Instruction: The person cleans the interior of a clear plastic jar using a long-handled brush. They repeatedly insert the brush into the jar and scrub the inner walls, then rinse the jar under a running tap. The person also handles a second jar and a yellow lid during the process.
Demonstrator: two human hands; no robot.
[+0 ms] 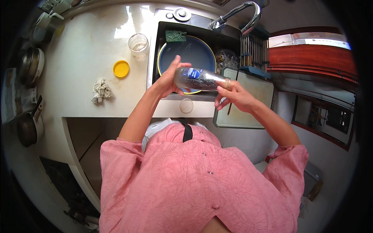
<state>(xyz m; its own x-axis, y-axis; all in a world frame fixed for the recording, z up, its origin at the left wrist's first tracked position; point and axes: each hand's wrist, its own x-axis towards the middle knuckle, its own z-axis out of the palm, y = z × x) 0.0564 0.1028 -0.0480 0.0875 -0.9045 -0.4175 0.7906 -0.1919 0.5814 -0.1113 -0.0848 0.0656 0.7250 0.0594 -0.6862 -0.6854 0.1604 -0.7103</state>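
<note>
My left hand cups the base of a clear glass bottle with a blue-and-white label. Around its neck are the fingers of my right hand. The bottle lies almost level, wet-looking, above a blue basin with a yellow rim in the sink. Cloudy water seems to fill the basin. A green scouring pad rests at the basin's far edge. Close in front of me, a round translucent lid lies on the counter edge.
Left of the sink stand a glass jar, a yellow lid and a crumpled cloth. A chrome faucet arches over the right side. A cutting board and a thin dark stick lie beside my right hand, below a metal rack.
</note>
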